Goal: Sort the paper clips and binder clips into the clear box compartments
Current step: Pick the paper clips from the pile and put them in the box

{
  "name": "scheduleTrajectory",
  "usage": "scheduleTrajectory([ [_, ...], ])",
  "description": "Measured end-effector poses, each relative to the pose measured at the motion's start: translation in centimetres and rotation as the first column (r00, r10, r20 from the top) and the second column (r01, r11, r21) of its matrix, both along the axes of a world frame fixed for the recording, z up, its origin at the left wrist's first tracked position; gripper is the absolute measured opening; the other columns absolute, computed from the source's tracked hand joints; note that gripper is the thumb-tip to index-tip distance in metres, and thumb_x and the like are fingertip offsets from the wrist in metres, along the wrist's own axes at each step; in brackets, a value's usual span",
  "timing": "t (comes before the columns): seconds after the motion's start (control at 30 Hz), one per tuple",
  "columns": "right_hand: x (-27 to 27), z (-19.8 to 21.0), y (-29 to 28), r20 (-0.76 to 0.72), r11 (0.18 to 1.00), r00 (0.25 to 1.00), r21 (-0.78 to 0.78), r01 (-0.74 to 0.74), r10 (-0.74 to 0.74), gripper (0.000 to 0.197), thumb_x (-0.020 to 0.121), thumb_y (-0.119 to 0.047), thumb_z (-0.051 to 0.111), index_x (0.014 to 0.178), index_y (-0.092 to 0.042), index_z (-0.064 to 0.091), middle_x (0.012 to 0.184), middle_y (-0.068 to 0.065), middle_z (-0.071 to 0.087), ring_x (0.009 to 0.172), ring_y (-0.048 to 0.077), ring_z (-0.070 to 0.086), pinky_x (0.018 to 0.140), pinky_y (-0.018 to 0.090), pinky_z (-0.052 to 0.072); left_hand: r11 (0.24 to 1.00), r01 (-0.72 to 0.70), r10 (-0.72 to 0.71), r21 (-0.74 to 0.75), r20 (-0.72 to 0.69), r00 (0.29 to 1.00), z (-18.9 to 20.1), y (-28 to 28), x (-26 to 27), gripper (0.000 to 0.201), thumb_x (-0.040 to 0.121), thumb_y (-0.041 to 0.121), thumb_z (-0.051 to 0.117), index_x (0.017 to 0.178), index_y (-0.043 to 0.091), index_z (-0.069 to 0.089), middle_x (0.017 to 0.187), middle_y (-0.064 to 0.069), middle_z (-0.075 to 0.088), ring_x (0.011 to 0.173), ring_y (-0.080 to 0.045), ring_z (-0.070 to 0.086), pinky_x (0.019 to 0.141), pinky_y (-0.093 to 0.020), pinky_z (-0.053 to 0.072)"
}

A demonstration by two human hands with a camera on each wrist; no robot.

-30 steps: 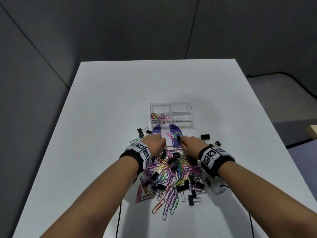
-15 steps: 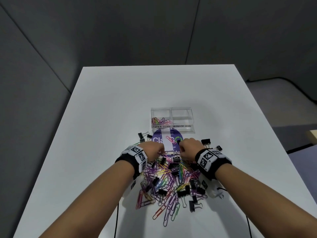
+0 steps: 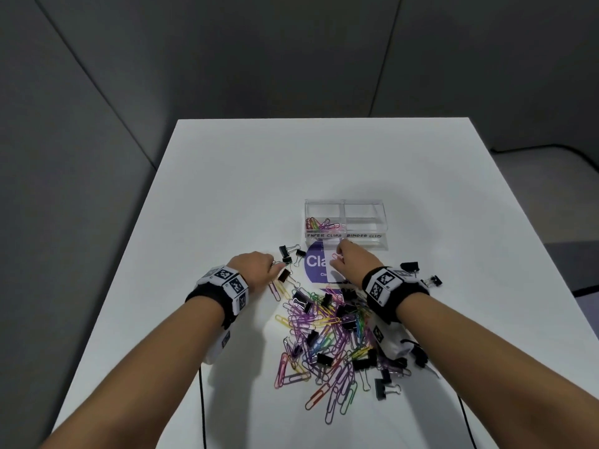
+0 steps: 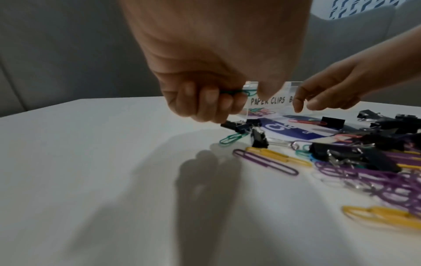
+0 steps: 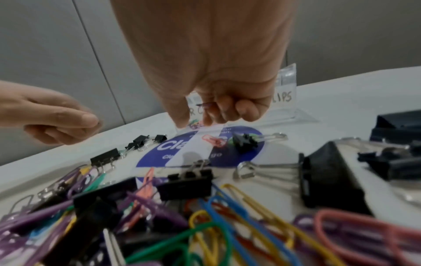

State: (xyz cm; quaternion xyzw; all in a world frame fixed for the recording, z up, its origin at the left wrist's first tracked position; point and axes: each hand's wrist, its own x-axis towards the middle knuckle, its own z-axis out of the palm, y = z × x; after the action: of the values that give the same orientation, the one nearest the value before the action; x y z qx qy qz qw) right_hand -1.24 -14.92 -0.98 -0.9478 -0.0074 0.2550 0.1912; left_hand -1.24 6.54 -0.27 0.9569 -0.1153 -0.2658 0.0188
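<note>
The clear box stands mid-table with two compartments; the left one, labelled PAPER CLIPS, holds several coloured paper clips, and the right one, labelled BINDER CLIPS, looks empty. A mixed pile of clips lies in front of me. My left hand hovers left of the pile beside small black binder clips; in the left wrist view its curled fingers pinch a green paper clip. My right hand is just before the box front, and a thin purple paper clip shows in its curled fingers.
A round purple label with white lettering lies flat between the box and the pile, with a red paper clip and a binder clip on it. More binder clips sit right of my right wrist. The table has bare surface to the left and beyond the box.
My left hand has moved left, off the pile, toward the small binder clips. My right hand has moved forward to the box front.
</note>
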Motion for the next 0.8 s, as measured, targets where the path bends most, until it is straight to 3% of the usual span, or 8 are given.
scheduleTrajectory([
  [0.2,0.8,-1.1,0.4,-0.032,0.995,0.997,-0.078,0.065,-0.068,0.037,0.094,-0.023,0.049,0.124,-0.001,0.046,0.12,0.016,0.058,0.107,0.03,0.057,0.076,0.033,0.04,0.987,-0.112,0.106,-0.115,-0.056,0.993,-1.5,0.8,0.5,0.031,0.096,0.006,0.033,0.122,0.013,0.048,0.126,-0.012,0.055,0.11,-0.03,0.056,0.09,-0.036,0.043],
  [0.27,1.0,-1.2,0.4,-0.071,0.996,0.996,-0.075,0.046,-0.051,0.021,0.096,-0.026,0.048,0.096,-0.006,0.056,0.095,0.01,0.061,0.092,0.025,0.054,0.072,0.028,0.037,0.985,-0.124,0.12,-0.12,-0.037,0.992,-1.7,0.5,0.6,0.03,0.099,0.014,0.035,0.126,0.015,0.047,0.132,-0.009,0.051,0.114,-0.028,0.056,0.092,-0.036,0.043],
  [0.33,1.0,-1.0,0.3,-0.106,0.996,0.994,-0.08,0.024,-0.033,0.026,0.096,-0.025,0.048,0.074,-0.012,0.045,0.072,0.002,0.048,0.086,0.02,0.047,0.073,0.028,0.036,0.987,-0.117,0.116,-0.112,-0.019,0.993,-1.9,0.0,0.6,0.032,0.099,0.027,0.039,0.128,0.015,0.045,0.134,-0.007,0.049,0.115,-0.027,0.056,0.091,-0.035,0.044],
  [0.43,0.7,-0.5,0.6,-0.132,0.998,0.991,-0.059,0.001,-0.009,0.015,0.097,-0.019,0.044,0.085,-0.01,0.04,0.066,-0.004,0.037,0.08,0.02,0.044,0.071,0.028,0.035,0.989,-0.108,0.107,-0.103,-0.011,0.994,-2.3,-0.6,0.7,0.035,0.097,0.032,0.048,0.127,0.015,0.047,0.134,-0.007,0.049,0.116,-0.026,0.056,0.091,-0.034,0.045],
  [0.5,0.4,-0.3,0.9,-0.113,1.0,0.993,-0.009,0.021,-0.022,0.014,0.095,-0.013,0.04,0.082,-0.011,0.037,0.065,-0.002,0.036,0.065,0.02,0.042,0.063,0.028,0.034,0.989,-0.108,0.107,-0.106,-0.013,0.994,-2.6,-1.0,0.8,0.033,0.096,0.031,0.05,0.124,0.013,0.05,0.131,-0.008,0.048,0.115,-0.026,0.056,0.091,-0.035,0.045],
  [0.6,0.0,0.0,0.9,-0.078,0.999,0.997,0.031,0.022,-0.019,0.003,0.094,-0.01,0.037,0.096,-0.011,0.037,0.064,0.0,0.04,0.061,0.022,0.042,0.063,0.031,0.035,0.993,-0.086,0.084,-0.079,-0.025,0.996,-2.8,-1.6,0.8,0.028,0.096,0.029,0.05,0.118,0.011,0.055,0.128,-0.01,0.048,0.112,-0.028,0.057,0.091,-0.037,0.046],
  [0.7,-0.6,0.3,0.9,-0.074,0.999,0.996,0.009,-0.042,0.042,0.023,0.096,-0.011,0.033,0.118,-0.009,0.04,0.061,-0.001,0.04,0.052,0.015,0.036,0.05,0.03,0.029,0.998,-0.04,0.039,-0.058,-0.018,0.999,-2.6,-1.7,0.5,0.027,0.098,0.025,0.045,0.116,0.007,0.055,0.125,-0.012,0.05,0.11,-0.03,0.058,0.091,-0.038,0.047],
  [0.8,-1.2,0.8,0.9,-0.093,0.995,0.991,-0.006,-0.096,0.095,0.029,0.097,-0.006,0.033,0.124,-0.006,0.042,0.076,0.007,0.055,0.061,0.02,0.045,0.055,0.028,0.032,0.994,-0.041,0.039,-0.097,-0.026,0.999,-2.5,-1.2,0.4,0.025,0.099,0.019,0.038,0.117,0.009,0.052,0.122,-0.011,0.057,0.108,-0.028,0.058,0.09,-0.037,0.046],
])
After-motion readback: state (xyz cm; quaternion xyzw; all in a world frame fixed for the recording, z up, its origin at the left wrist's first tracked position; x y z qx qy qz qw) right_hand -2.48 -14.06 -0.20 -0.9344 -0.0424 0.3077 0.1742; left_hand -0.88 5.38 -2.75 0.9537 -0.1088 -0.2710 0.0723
